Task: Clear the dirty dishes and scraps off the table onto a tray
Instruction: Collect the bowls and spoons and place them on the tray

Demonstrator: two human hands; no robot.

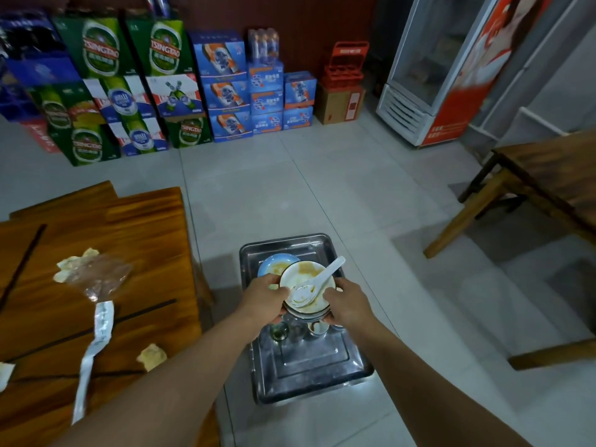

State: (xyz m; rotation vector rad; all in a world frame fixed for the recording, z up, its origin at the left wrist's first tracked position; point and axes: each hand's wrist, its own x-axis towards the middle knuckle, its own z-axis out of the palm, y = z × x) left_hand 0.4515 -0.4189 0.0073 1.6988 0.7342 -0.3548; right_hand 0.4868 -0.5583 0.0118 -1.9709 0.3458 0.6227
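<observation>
A metal tray [309, 375] sits low beside the wooden table [129, 227]. Above its middle I hold a stack of dirty white bowls [304, 275] with a white spoon [322, 275] lying in the top one. My left hand [263, 296] grips the stack's left rim and my right hand [346, 304] grips its right rim. A soiled blue plate [274, 264] lies in the tray's far end, and small cups [314, 327] stand under the stack. On the table lie crumpled tissues [151, 356], a clear plastic wrapper [103, 275], a paper strip [93, 343] and dark chopsticks [22, 266].
Stacked beer and drink cartons [154, 88] line the far wall, with a red crate [346, 64] on a cardboard box. A glass-door fridge [429, 69] stands at the back right. Another wooden table [548, 175] is on the right, across grey floor tiles.
</observation>
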